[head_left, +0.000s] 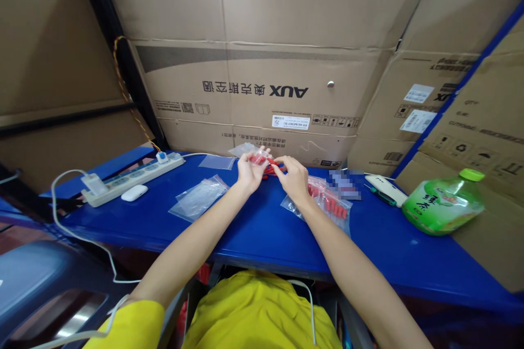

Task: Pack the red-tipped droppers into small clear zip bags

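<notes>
My left hand [250, 172] is closed, palm up, around a small clear plastic bag [258, 158] with red pieces showing in it. Close on its right, my right hand [295, 179] has its thumb and fingers pinched at a small red piece near the bag's mouth. Just beyond the fingers lie more red pieces [268, 171], partly hidden by both hands. Under my right wrist is a larger clear bag [338, 208] filled with red tube-like pieces. Flat clear bags [199, 199] lie in a loose stack left of my left forearm.
On the blue table [262, 229], a white power strip [135, 179] and a white earbud case [134, 192] sit at left. A white phone-like object [387, 190] and a green-labelled bottle [442, 204] are at right. Cardboard [262, 65] walls the back.
</notes>
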The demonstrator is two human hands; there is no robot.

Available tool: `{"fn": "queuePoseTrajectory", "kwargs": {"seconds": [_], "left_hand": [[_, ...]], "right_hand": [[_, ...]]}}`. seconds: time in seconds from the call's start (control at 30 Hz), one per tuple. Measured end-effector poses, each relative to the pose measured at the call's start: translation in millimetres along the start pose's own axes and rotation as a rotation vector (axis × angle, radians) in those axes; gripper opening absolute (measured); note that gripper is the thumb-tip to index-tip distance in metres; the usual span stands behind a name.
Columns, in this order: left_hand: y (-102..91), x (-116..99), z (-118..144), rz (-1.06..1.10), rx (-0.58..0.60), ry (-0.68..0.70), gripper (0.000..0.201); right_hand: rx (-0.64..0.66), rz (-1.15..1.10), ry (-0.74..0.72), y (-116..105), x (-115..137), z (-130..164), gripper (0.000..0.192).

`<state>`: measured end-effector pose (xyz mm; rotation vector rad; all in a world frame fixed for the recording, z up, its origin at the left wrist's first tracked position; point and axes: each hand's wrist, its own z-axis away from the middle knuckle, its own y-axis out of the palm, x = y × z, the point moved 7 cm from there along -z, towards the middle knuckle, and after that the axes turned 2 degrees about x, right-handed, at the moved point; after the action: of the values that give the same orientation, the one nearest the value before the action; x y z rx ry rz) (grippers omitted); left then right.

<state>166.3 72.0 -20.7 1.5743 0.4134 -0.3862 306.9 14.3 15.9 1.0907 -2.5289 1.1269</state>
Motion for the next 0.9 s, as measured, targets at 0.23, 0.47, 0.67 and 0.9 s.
{"fn": "queuePoseTrajectory", "kwargs": {"seconds": [0.23, 0.47, 0.67, 0.9], "left_hand": [[5.1, 17.7, 7.9, -0.114, 0.050, -0.074, 0.030], [7.1, 22.6, 11.1, -0.121, 0.053, -0.104, 0.050], [12.1, 31.2, 16.6, -0.143, 0.117, -0.168, 0.051], [9.3, 31.9, 14.1, -0.150, 0.102, -0.158, 0.044]], "right_hand": [[0.004, 0.023, 0.110, 2.3, -9.5, -0.1, 0.023], [-0.010, -0.004, 0.178, 3.7, -14.2, 0.1, 0.012], [-0.062, -0.066, 0.238, 4.4, -31.9, -3.0, 0.024], [-0.021, -0.188, 0.232, 12.3, -40.9, -5.9, 0.013]]}}
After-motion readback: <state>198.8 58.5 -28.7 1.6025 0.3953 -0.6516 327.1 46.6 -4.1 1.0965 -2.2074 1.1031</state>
